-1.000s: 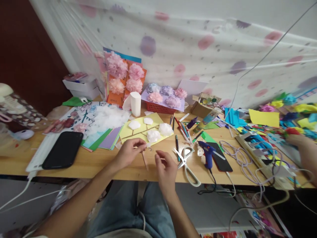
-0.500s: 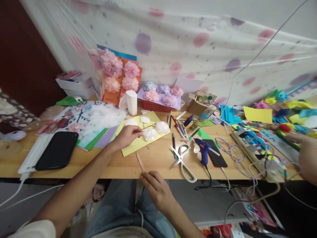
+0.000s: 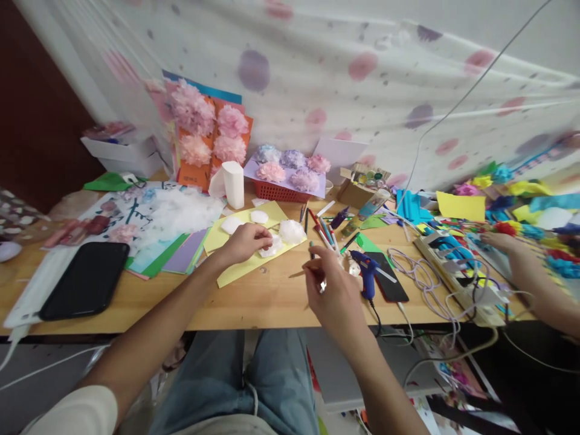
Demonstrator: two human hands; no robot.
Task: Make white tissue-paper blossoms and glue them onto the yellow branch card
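My left hand reaches over a yellow paper sheet, fingertips pinched together at the edge of a white fluffy tuft. What lies between those fingertips, if anything, is hidden. A second white tuft sits just right of it, and white rounded pieces lie behind. My right hand is raised over the front of the table, closed on a thin pale wooden stick that points left. Scissors, mostly covered by this hand, show only a glint.
A blue glue gun and a dark phone lie to the right, near tangled cables and a power strip. Another person's hand reaches in at far right. A black phone lies at left.
My right hand has risen from the table's front edge and moved right, taking the stick with it. My left hand has shifted slightly right onto the tuft's edge. The view has shifted slightly.
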